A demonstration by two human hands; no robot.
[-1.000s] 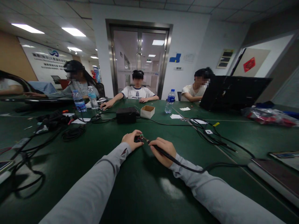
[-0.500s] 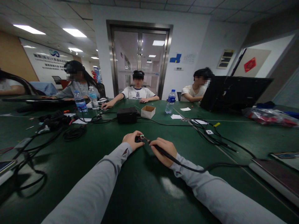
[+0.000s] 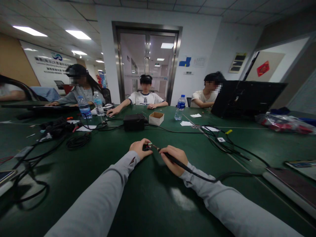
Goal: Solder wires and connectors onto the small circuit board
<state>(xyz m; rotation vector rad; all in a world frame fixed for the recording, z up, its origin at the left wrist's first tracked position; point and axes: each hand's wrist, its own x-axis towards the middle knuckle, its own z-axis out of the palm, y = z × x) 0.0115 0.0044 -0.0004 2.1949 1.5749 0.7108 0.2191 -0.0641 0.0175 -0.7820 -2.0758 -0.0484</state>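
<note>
My left hand (image 3: 140, 149) rests on the green table, its thumb and fingers closed around a small dark electronic part with a green circuit board (image 3: 149, 145) at its end. Pen-like in my right hand (image 3: 175, 159) is a soldering iron (image 3: 174, 160), whose black cable runs back over my right sleeve. The iron's metal tip points left at the board, very close to it; whether they touch I cannot tell. Thin red wires seem to show by the part, though my left fingers hide most of it.
Beyond my hands stand a black power box (image 3: 134, 122), a small open carton (image 3: 156, 118) and a water bottle (image 3: 180, 108). Cables (image 3: 228, 144) lie at right, more cables (image 3: 78, 140) at left. A monitor (image 3: 248, 98) stands back right. Several people sit around the table (image 3: 148, 204).
My right hand has shifted very slightly to the right with the soldering iron, its tip a little farther from the board. My left hand has stayed in place.
</note>
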